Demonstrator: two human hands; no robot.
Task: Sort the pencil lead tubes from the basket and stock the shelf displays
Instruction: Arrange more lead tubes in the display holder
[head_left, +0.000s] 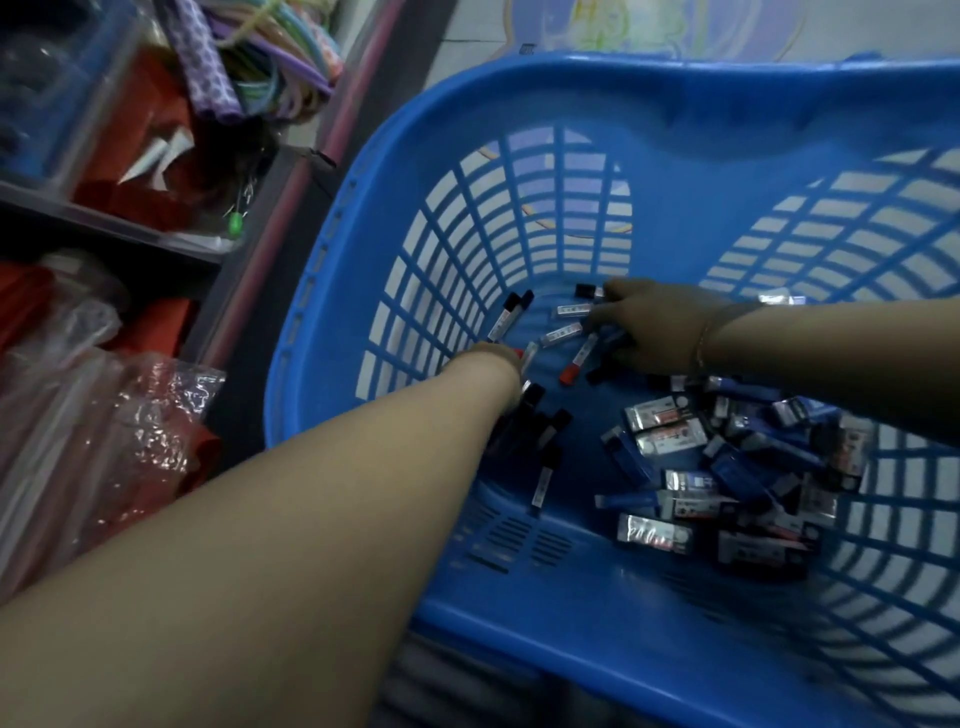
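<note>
A blue plastic basket (675, 119) holds loose pencil lead tubes. Several slim black-capped tubes (511, 314) lie at its far left, and one red-capped tube (576, 364) lies between my hands. A heap of flat blue and silver lead cases (727, 473) covers the right side of the floor. My left hand (493, 371) reaches down into the basket and grips a bunch of black-capped tubes (540, 431); its fingers are mostly hidden behind the wrist. My right hand (649, 325) is curled over the tubes at the far end, fingers pinching among them.
Shelves (130, 228) at the left carry red packets, clear plastic bags (104, 395) and pastel hoops (270, 57). A dark shelf post with pink trim (291, 208) stands right beside the basket's left rim. Pale tiled floor shows beyond the basket.
</note>
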